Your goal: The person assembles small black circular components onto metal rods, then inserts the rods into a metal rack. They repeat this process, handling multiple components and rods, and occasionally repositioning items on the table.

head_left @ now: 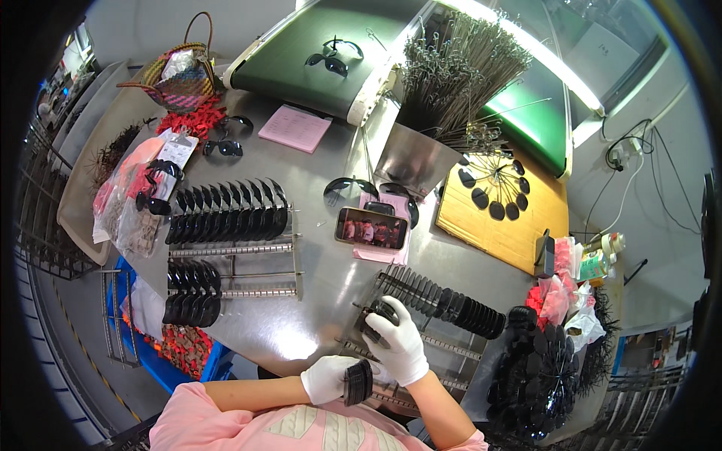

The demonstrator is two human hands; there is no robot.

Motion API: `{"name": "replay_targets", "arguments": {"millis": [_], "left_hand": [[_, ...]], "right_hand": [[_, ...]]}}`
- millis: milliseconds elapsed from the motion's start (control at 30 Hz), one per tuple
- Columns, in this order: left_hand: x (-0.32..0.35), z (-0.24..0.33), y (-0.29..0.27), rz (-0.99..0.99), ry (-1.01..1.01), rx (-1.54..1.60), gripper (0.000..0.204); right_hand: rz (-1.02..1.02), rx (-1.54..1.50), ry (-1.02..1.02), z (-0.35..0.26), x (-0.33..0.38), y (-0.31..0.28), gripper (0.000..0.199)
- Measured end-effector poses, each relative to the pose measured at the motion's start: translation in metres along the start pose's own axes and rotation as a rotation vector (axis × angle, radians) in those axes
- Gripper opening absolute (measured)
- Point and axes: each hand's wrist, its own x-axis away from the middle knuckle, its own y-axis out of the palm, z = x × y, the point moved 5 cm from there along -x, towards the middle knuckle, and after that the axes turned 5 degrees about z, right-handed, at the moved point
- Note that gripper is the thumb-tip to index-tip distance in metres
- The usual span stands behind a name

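My left hand (pixel 326 378), in a white glove, is closed around a small stack of dark lenses (pixel 359 383) near my body. Just right of it, my gloved right hand (pixel 401 346) reaches over the near end of a metal rack (pixel 453 347). Its thumb and fingers curl around a few dark lenses (pixel 374 316) there; the fingers partly hide them. A row of upright dark lenses (pixel 451 304) stands along the same rack.
On the left, another rack (pixel 259 249) carries rows of black sunglasses frames (pixel 226 210). A propped phone (pixel 372 228) stands mid-table. Hooked wires (pixel 459 83) fill a metal bin. Black lens clusters (pixel 538 376) lie right; a blue crate (pixel 218 362) sits lower left.
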Motion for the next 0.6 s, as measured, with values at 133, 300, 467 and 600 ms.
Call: {"name": "replay_targets", "arguments": {"millis": [133, 300, 467, 600], "left_hand": [[0.001, 0.005, -0.004, 0.033, 0.055, -0.042, 0.032], [0.002, -0.001, -0.002, 0.052, 0.058, -0.041, 0.033], [0.001, -0.004, 0.002, 0.146, 0.058, 0.093, 0.033], [0.004, -0.009, 0.008, 0.098, -0.221, 0.419, 0.028]], "right_hand": [[-0.036, 0.095, 0.075, 0.013, 0.028, -0.014, 0.047], [0.085, 0.122, 0.22, 0.044, 0.086, -0.044, 0.06], [0.325, 0.17, 0.029, 0.052, 0.102, -0.079, 0.09], [0.0, 0.468, -0.057, 0.033, 0.081, -0.066, 0.088]]}}
